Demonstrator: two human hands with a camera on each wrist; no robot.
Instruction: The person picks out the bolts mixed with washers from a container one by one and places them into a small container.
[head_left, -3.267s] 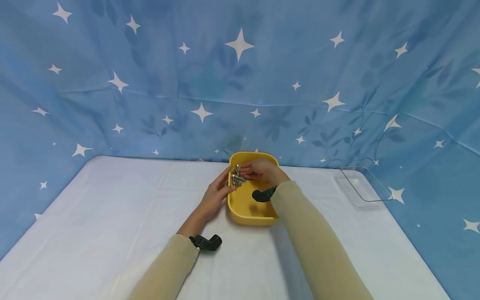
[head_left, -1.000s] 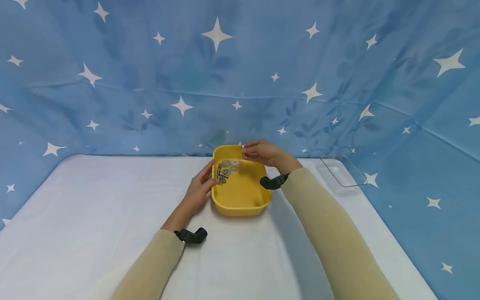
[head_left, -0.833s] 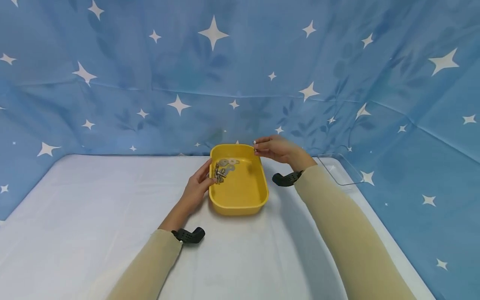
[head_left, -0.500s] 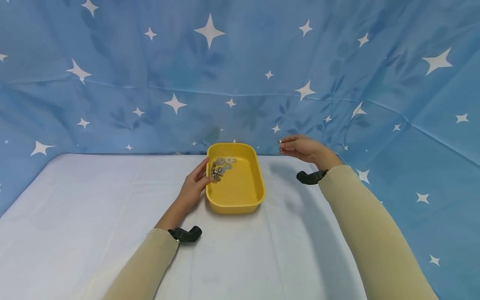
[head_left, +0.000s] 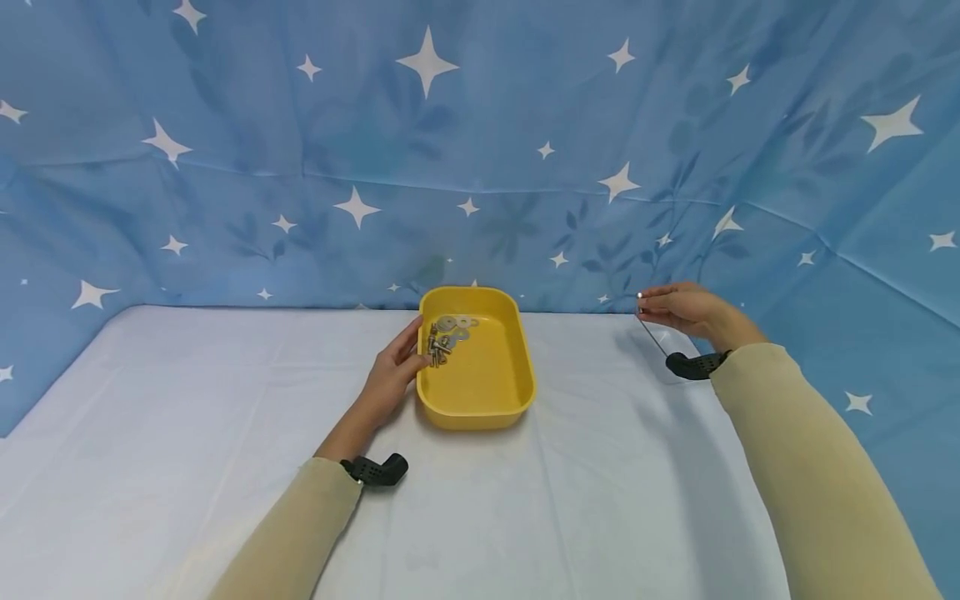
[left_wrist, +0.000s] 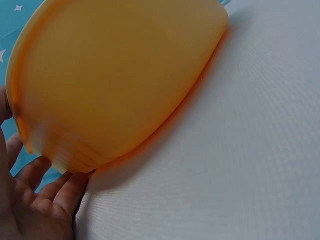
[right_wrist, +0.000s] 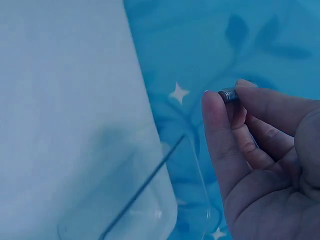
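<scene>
The right hand (head_left: 686, 308) pinches a small metal nut (right_wrist: 228, 94) between thumb and fingertips, held above the clear plastic tray (right_wrist: 150, 200) — well to the right of the yellow tub (head_left: 480, 392). The left hand (head_left: 390, 375) grips the tub's left wall, fingers curled against it. Inside the tub, bolts and washers (head_left: 446, 333) lie heaped at its far left corner — just beside the left thumb.
</scene>
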